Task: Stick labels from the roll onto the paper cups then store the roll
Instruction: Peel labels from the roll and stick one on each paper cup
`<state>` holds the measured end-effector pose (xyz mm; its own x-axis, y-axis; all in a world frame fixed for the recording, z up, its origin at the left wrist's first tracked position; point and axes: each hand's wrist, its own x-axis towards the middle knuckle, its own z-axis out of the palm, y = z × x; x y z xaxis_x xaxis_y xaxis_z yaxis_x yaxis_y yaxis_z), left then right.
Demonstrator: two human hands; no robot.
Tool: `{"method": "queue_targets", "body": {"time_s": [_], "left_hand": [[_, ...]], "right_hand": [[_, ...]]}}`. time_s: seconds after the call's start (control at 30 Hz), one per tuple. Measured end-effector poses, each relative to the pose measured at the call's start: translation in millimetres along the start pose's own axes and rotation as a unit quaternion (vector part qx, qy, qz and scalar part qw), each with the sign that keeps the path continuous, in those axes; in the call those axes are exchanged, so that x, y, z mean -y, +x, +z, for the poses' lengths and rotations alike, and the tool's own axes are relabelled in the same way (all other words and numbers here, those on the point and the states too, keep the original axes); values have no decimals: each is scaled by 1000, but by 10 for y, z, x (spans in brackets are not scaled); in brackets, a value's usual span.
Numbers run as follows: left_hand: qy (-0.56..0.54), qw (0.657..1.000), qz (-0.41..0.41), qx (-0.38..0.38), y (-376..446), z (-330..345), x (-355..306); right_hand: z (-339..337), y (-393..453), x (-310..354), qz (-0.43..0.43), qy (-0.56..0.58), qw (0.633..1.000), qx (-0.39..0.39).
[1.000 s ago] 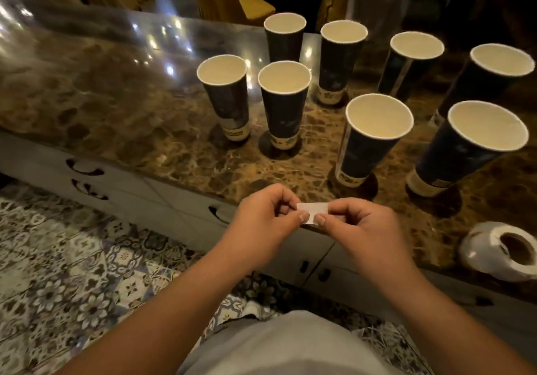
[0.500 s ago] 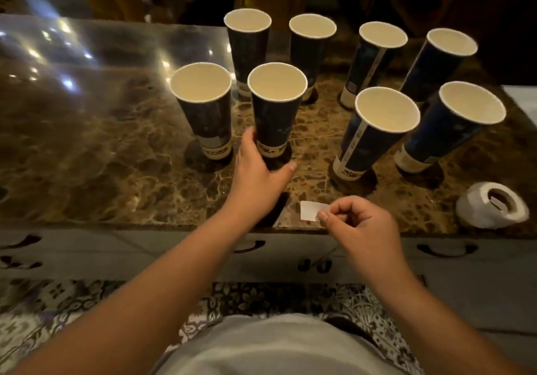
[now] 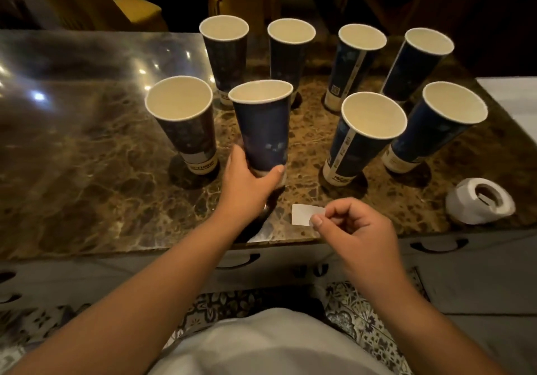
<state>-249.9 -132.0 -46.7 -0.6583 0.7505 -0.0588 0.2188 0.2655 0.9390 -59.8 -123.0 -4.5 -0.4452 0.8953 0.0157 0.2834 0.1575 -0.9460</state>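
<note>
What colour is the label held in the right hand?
White; the label shows best in the head view, pinched by the right hand.

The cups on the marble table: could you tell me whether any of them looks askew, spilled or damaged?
Only one stands out: the cup gripped near its base by the left hand leans slightly and seems lifted off the table. The other seven stand upright. Nothing is spilled. The label roll lies on its side, somewhat misshapen.

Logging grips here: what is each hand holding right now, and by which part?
Left hand grips a paper cup round its base. Right hand pinches a white label by its right end.
</note>
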Motion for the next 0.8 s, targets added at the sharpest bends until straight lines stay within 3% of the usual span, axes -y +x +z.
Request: {"method": "queue_targets", "body": {"time_s": [0.2, 0.4, 0.8], "left_hand": [[-75, 989, -38, 123, -439, -239, -25], [-210, 962, -108, 136, -596, -289, -27], [-233, 949, -97, 190, -670, -265, -41]], "right_hand": [[49, 126, 160, -25, 67, 997, 22], [185, 341, 222, -21, 119, 991, 56], [261, 316, 169, 33, 104, 992, 66]]}}
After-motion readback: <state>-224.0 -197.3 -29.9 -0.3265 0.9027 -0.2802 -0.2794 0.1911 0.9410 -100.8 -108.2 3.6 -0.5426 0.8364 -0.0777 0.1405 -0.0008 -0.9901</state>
